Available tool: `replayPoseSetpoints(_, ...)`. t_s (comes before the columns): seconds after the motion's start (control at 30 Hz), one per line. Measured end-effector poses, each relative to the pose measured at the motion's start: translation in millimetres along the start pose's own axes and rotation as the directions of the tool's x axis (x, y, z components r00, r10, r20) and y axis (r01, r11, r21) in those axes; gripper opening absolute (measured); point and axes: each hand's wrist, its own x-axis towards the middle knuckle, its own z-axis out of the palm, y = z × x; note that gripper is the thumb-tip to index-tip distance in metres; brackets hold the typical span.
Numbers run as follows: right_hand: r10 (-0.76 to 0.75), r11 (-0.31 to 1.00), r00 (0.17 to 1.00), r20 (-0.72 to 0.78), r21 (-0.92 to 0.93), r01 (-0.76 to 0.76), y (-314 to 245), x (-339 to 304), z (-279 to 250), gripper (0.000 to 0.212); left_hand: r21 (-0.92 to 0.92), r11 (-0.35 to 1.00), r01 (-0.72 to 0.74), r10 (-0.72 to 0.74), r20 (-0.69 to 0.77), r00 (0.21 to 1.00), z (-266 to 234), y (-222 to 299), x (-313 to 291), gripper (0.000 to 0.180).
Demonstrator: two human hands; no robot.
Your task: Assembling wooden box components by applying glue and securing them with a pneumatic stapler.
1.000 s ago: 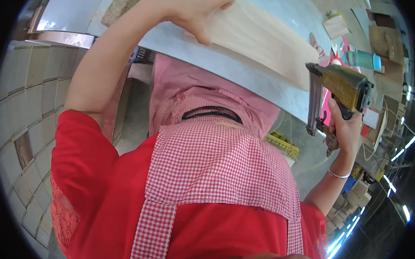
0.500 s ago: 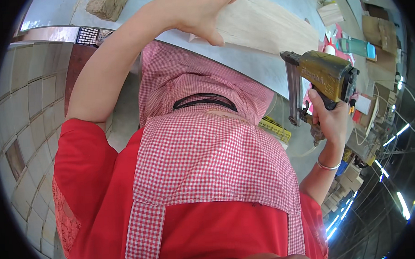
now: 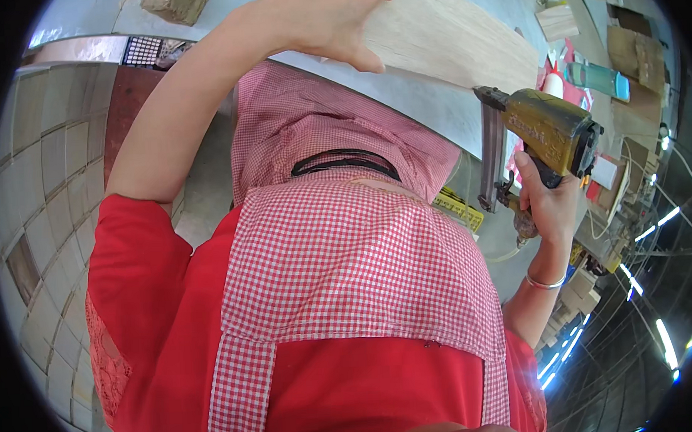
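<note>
A pale wooden board lies over the light worktable. My left hand grips its left part, thumb along the near edge; the fingertips are partly cut off at the top. My right hand is wrapped round the handle of a worn yellow-and-black air nail gun. The gun's nose meets the board's near edge toward its right end, or sits just in front of it; I cannot tell which. A hose leads off below the grip.
A rough wood block rests at the table's far left. Beyond the nail gun stand a teal bottle, a white bottle and cardboard boxes. A yellow box is below the table edge. Stacked pale panels are at left.
The nail gun has tipped slightly, and its nose has come closer to the board's edge. My left hand and the board have shifted a little to the right in view.
</note>
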Motion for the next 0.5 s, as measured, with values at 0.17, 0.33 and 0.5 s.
replayPoseSetpoints(0.17,-0.045,0.999,0.998,-0.043,-0.015,0.044,-3.4,-7.3,5.7,0.026,-0.211,0.97,0.118,-0.042,0.333,0.942,-40.3,-1.1,10.2,0.067)
replayPoseSetpoints(0.33,-0.329,0.944,0.944,0.017,0.007,0.329,-15.7,-6.8,25.9,0.03,-0.319,0.935,0.152,-0.038,0.336,0.941,-34.7,-9.0,4.6,0.062)
replayPoseSetpoints(0.5,-0.402,0.915,0.906,0.129,0.022,0.403,-43.1,-8.3,54.9,0.035,-0.347,0.927,0.142,-0.019,0.336,0.942,-35.7,-13.7,1.3,0.061)
